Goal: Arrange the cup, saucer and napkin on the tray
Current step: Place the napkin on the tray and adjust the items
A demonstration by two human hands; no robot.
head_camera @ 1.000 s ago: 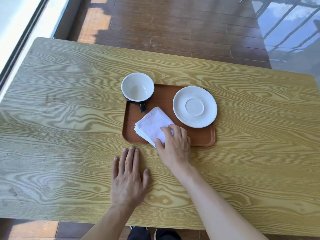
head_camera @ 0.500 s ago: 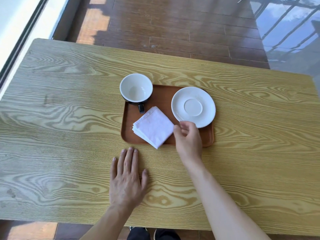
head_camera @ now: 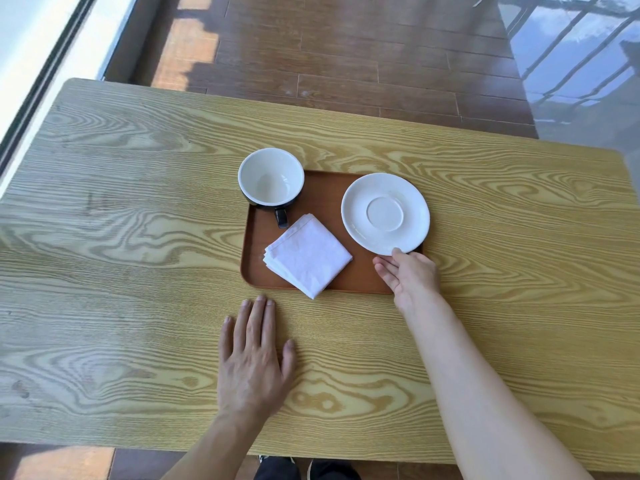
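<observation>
My right hand [head_camera: 410,275] is at the near right corner of the tray [head_camera: 256,271], palm turned partly up, fingers loosely curled. The thumb tip rests on the near rim of the saucer [head_camera: 385,213], and the other fingers reach toward the underside of that rim; whether they have closed on it I cannot tell. The hand covers the tray's corner, so I cannot see the rim there.

The saucer is white, with a round well in its middle, and it fills the right end of the tray; its far and right edges hang out past the tray's rim. Left of my hand, in the near middle of the tray, lies the napkin [head_camera: 308,254]: a folded white stack turned like a diamond, with its near point poking over the tray's near edge. Beyond the napkin, at the tray's far left corner, stands the cup [head_camera: 270,176], upright and empty, white inside and dark outside. Its handle points toward me and ends just short of the napkin's far corner.

My left hand [head_camera: 254,355] lies flat on the table [head_camera: 121,237], palm down, fingers straight and close together, thumb out to the side. Its fingertips stop just short of the tray's near edge, to the left of the napkin's point. It holds nothing.
</observation>
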